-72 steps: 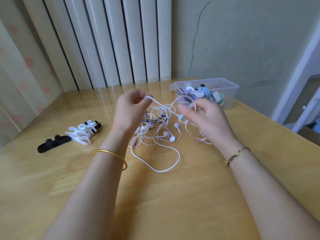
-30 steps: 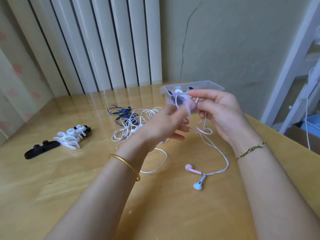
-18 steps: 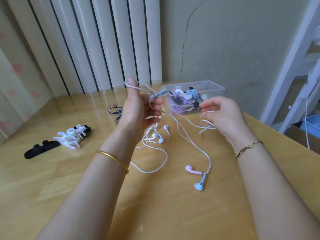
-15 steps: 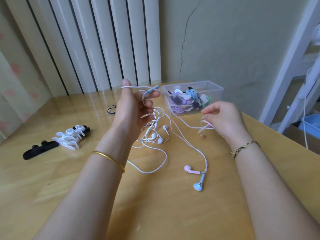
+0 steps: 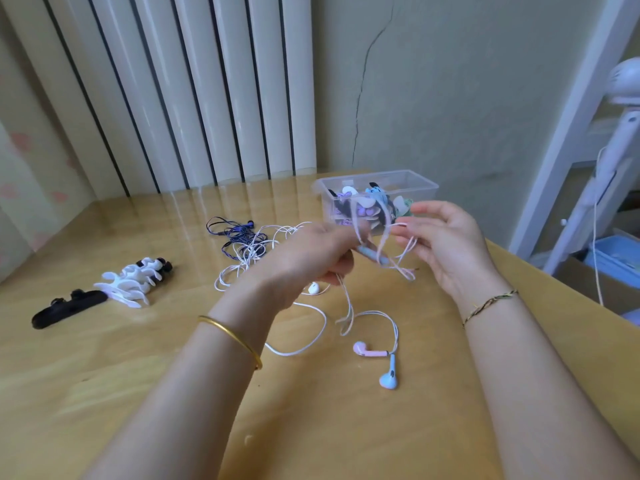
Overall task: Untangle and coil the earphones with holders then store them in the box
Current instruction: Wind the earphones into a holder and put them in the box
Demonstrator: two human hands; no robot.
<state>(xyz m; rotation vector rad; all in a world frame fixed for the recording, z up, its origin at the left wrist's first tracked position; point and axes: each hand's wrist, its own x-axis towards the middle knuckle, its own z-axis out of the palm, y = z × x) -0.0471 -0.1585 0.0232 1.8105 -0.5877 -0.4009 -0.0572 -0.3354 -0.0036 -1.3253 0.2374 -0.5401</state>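
Note:
Both hands hold one pale earphone cable above the table. My left hand [image 5: 311, 258] grips it near its blue inline remote [image 5: 372, 256]. My right hand [image 5: 446, 244] pinches a loop of the same cable close by. Its pink earbud [image 5: 363, 349] and blue earbud [image 5: 389, 377] lie on the table below. A tangle of white earphones [image 5: 252, 254] and a dark blue pair [image 5: 232, 232] lie behind my left hand. The clear plastic box [image 5: 420, 188] at the back holds several coiled earphones. White holders [image 5: 128, 284] and a black holder [image 5: 65, 308] lie at the left.
The wooden table [image 5: 104, 393] has its right edge running diagonally near my right forearm. Vertical blinds [image 5: 194, 88] and a cracked wall stand behind. A white frame, a cable and a blue bin [image 5: 616, 261] are off the table at right.
My left hand has come down from its raised position and moved right toward my right hand. The cable between them is now bunched in short loops in front of the box.

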